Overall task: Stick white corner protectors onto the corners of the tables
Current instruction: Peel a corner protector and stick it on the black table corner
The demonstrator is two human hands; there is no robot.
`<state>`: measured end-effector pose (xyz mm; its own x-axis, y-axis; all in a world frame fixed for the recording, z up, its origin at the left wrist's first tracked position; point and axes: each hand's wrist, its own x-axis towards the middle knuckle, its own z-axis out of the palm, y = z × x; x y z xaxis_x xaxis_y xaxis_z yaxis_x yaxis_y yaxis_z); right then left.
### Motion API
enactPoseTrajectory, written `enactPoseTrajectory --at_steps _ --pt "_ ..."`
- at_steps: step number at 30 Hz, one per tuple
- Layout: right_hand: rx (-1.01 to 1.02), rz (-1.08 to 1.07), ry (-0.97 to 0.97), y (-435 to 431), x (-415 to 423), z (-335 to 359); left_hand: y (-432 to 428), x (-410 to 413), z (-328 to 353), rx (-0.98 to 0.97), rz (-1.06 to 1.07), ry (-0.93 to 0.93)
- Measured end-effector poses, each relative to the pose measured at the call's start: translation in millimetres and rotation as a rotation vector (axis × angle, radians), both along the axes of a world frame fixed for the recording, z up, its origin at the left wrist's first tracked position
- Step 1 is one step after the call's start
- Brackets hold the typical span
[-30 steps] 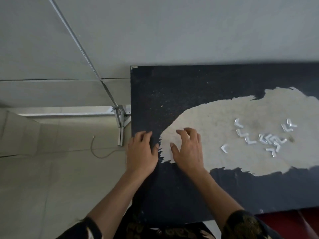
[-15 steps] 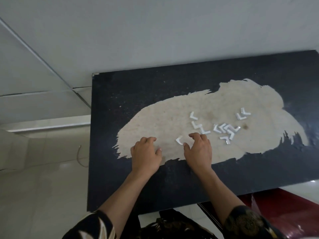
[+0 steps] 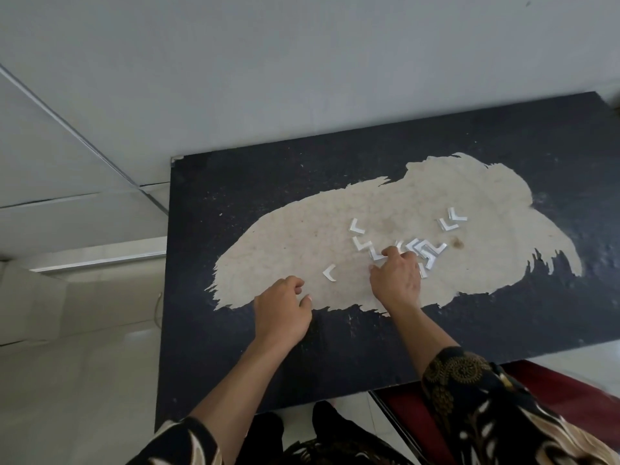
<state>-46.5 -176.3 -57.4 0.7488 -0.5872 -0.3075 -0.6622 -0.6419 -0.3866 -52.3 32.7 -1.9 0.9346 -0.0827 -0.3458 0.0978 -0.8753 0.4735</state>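
Observation:
A black table [image 3: 235, 196] has a large worn beige patch in its middle. Several white corner protectors [image 3: 427, 250] lie in a loose cluster on that patch, and a single protector [image 3: 329, 273] lies apart to the left. My right hand [image 3: 397, 283] is over the near edge of the cluster, its curled fingertips down among the pieces. Whether it pinches one is hidden. My left hand [image 3: 281, 310] rests on the table near the single protector, fingers loosely curled and holding nothing. A small white piece [image 3: 175, 158] shows at the table's far left corner.
A pale wall runs behind the table's far edge. Light floor tiles [image 3: 84, 364] lie beyond the table's left edge. A dark red surface [image 3: 570, 391] sits beyond the near right edge. My patterned sleeves fill the bottom of the view.
The view has swung right along the table. My right hand has moved from the left part of the table to the protector cluster, and my left hand has followed onto the beige patch.

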Motion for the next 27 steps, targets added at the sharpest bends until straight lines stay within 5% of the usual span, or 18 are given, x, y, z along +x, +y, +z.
enactPoseTrajectory --at_steps 27 --pt "-0.086 0.132 0.042 8 -14 6 7 2 23 -0.044 -0.051 -0.018"
